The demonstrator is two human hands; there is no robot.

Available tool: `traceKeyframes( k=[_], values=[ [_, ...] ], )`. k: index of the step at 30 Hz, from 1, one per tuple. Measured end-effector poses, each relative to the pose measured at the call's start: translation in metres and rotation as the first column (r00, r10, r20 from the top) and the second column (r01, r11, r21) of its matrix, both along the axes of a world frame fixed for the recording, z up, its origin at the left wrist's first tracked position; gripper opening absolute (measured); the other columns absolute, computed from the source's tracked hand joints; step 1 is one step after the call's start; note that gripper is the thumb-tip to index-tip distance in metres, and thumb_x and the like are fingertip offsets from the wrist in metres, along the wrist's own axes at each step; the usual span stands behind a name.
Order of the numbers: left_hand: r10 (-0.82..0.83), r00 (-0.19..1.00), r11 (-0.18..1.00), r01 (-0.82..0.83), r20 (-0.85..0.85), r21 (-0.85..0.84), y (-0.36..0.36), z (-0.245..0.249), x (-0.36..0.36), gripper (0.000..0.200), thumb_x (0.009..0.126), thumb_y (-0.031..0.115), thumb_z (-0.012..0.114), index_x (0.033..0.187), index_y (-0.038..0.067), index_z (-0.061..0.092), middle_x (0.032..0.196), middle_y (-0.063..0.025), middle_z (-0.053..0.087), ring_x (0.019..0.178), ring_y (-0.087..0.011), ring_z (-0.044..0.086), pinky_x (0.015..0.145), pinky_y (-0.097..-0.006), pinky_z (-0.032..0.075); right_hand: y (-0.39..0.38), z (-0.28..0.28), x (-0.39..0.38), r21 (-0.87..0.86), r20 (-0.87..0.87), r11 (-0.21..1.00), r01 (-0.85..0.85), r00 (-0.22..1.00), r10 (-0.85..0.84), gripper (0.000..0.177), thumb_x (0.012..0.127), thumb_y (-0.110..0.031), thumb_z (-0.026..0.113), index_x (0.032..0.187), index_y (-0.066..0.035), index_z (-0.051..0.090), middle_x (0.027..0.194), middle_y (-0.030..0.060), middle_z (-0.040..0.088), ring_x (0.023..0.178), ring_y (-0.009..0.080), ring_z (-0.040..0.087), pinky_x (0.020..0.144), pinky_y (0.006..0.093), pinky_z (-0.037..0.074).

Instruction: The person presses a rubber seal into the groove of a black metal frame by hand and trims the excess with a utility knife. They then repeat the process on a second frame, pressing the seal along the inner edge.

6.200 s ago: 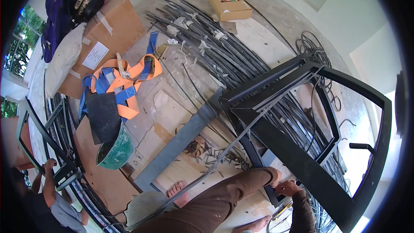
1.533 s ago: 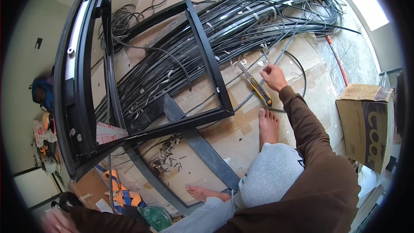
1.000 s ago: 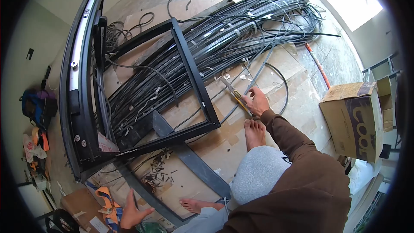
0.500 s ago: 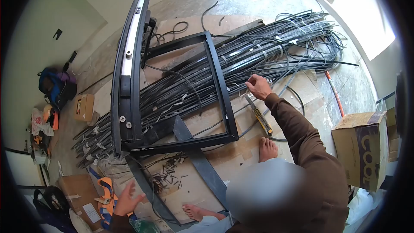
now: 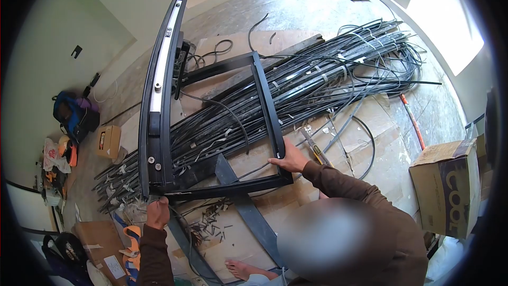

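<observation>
A black metal frame (image 5: 269, 107), rectangular with a long upright profile (image 5: 157, 95) on its left side, stands propped over a bundle of long black strips. My right hand (image 5: 291, 158) is closed around the frame's right bar near its lower corner, thumb on the inner side. At the lower left corner, just under the upright profile, my left hand (image 5: 157, 213) is closed against the frame's edge; its fingertips are hidden. A yellow utility knife (image 5: 319, 153) lies on the cardboard just right of my right hand, partly hidden by the sleeve.
The bundle of black strips (image 5: 317, 77) stretches across the floor. Grey flat bars (image 5: 248, 214) and small black offcuts (image 5: 209, 222) lie below the frame. A cardboard box (image 5: 444, 185) and a red rod (image 5: 413, 122) are at right; a backpack (image 5: 74, 116) sits by the left wall.
My right hand came down from above the knife and took hold of the frame's right bar. My left hand rose from the lower left, open before, and closed at the frame's lower corner.
</observation>
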State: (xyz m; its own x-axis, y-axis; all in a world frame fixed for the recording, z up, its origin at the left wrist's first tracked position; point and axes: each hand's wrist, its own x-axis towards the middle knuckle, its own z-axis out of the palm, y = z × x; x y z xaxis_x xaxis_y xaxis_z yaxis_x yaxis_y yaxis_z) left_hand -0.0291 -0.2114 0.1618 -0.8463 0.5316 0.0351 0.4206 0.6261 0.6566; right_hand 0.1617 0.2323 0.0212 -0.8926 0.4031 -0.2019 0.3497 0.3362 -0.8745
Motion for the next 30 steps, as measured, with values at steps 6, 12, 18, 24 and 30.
traceKeyframes(
  k=[6,12,18,24,30],
  values=[
    [-0.145,0.989,0.985,0.147,-0.026,0.089,0.048,0.050,0.007,0.051,0.092,0.036,0.059,0.127,0.000,0.050,0.110,-0.0142,0.060,0.100,-0.0275,0.059,0.089,-0.0352,0.045,-0.008,-0.013,0.003,-0.043,0.053,0.998,0.036,0.998,-0.033,0.083,0.079,-0.025,0.079,0.142,0.002,0.032,0.124,0.0279,0.057,0.117,0.0392,0.058,0.099,0.0427,0.047],
    [-0.129,0.987,0.987,0.137,-0.096,0.082,0.055,0.061,0.007,0.061,0.089,0.045,0.064,0.128,0.002,0.046,0.110,-0.0221,0.057,0.101,-0.0443,0.056,0.088,-0.0445,0.046,-0.001,-0.046,0.007,0.037,-0.069,0.999,-0.014,0.997,0.017,0.067,0.086,-0.020,0.069,0.140,0.001,0.035,0.120,0.0244,0.059,0.110,0.0365,0.060,0.098,0.0403,0.046],
    [-0.096,0.986,0.994,0.102,-0.139,0.036,0.050,0.064,0.012,0.057,0.089,0.044,0.066,0.122,0.003,0.047,0.112,-0.0241,0.058,0.102,-0.0456,0.056,0.086,-0.0464,0.046,0.006,-0.044,0.007,-0.029,-0.059,0.998,-0.050,0.997,0.049,0.051,0.088,-0.016,0.070,0.128,0.000,0.044,0.105,0.0135,0.060,0.093,0.0217,0.059,0.086,0.0354,0.049],
    [-0.079,0.974,0.995,0.089,-0.213,0.038,0.060,0.058,0.012,0.056,0.086,0.037,0.070,0.126,0.005,0.047,0.106,-0.0208,0.060,0.100,-0.0424,0.059,0.086,-0.0462,0.047,0.020,-0.057,0.012,0.003,-0.144,0.998,-0.060,0.988,0.060,0.075,0.085,-0.012,0.072,0.146,0.002,0.031,0.122,0.0180,0.055,0.109,0.0238,0.056,0.097,0.0337,0.044],
    [-0.069,0.974,0.997,0.059,-0.214,-0.055,0.098,0.068,0.053,0.071,0.084,0.058,0.068,0.111,-0.006,0.051,0.102,-0.0261,0.061,0.096,-0.0432,0.061,0.087,-0.0471,0.047,0.076,-0.033,0.019,0.116,0.012,0.982,-0.150,0.989,0.150,0.070,0.077,-0.004,0.064,0.140,0.001,0.037,0.116,0.0160,0.055,0.104,0.0244,0.056,0.092,0.0338,0.046]
  ],
)
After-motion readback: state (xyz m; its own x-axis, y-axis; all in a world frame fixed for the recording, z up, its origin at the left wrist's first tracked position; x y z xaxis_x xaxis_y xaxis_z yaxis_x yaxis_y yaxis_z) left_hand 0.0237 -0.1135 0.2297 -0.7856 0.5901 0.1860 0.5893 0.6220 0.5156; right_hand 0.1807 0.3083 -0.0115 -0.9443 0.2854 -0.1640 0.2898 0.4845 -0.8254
